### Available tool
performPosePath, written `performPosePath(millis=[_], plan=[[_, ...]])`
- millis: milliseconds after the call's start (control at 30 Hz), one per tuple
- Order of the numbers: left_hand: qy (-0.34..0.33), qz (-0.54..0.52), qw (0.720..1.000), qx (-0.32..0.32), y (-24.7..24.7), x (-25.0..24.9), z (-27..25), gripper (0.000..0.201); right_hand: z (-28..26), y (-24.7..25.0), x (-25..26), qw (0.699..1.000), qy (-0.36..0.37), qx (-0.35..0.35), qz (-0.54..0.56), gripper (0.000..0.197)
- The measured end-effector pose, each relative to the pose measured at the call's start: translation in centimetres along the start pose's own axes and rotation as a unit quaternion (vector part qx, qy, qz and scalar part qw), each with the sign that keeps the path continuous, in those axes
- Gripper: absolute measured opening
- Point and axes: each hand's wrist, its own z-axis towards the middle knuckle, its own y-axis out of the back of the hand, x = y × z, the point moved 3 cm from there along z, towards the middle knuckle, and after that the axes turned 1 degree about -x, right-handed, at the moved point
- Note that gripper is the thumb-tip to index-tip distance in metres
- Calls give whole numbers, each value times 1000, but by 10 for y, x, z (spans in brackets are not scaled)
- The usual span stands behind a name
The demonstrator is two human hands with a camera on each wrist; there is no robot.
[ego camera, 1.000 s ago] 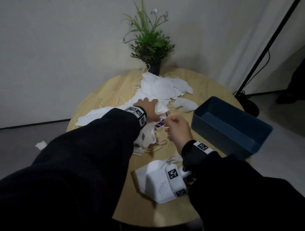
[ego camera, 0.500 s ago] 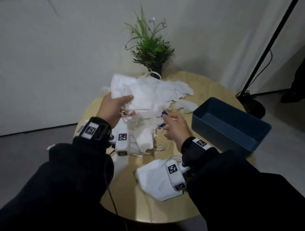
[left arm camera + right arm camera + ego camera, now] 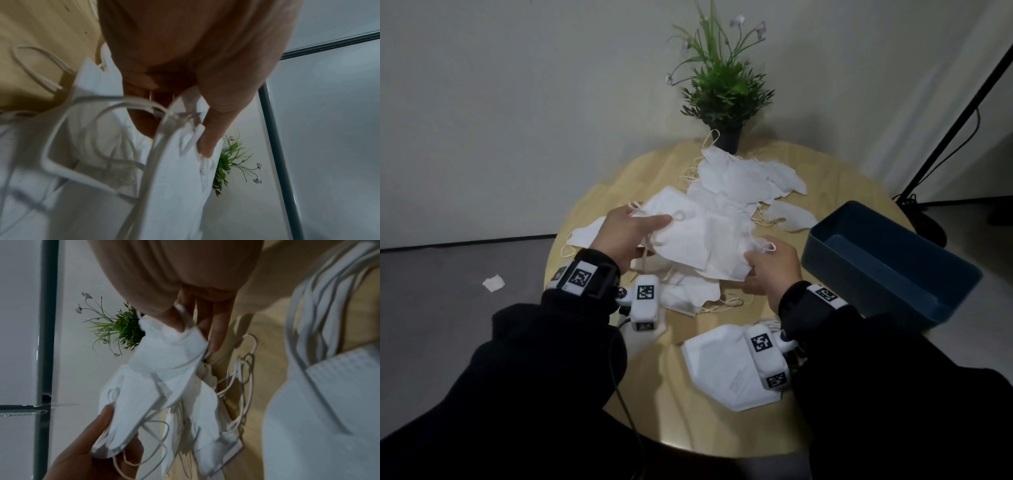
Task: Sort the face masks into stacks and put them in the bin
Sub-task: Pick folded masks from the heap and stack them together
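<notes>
Masks in a bunch hang just above the tabletop, stretched left to right between the hands, left hand pinching one end and right hand the other, with the blue bin nearer the right.

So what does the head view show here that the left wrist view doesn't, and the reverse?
Only the head view shows the blue bin, the right hand, the loose pile and the near stack. Only the left wrist view shows the left hand underneath, thumb pressing the held masks, ear loops dangling. Both show the plant and table.
</notes>
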Motion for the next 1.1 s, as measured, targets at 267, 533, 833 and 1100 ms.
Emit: performPosePath(millis=[267,533,833,1100], plan=[[-67,8,994,-86,13,-15,8,12,1,14,1,990,78,-87,-79,45],[-95,-65,992,-51,8,-28,-2,36,-12,-5,12,980,177,0,-93,56],[-90,-22,995,20,-2,-18,-7,46,-12,-9,13,994,66,87,2,21],[-80,-15,995,56,-19,-12,-14,37,-22,-10,20,984,39,163,54,28]])
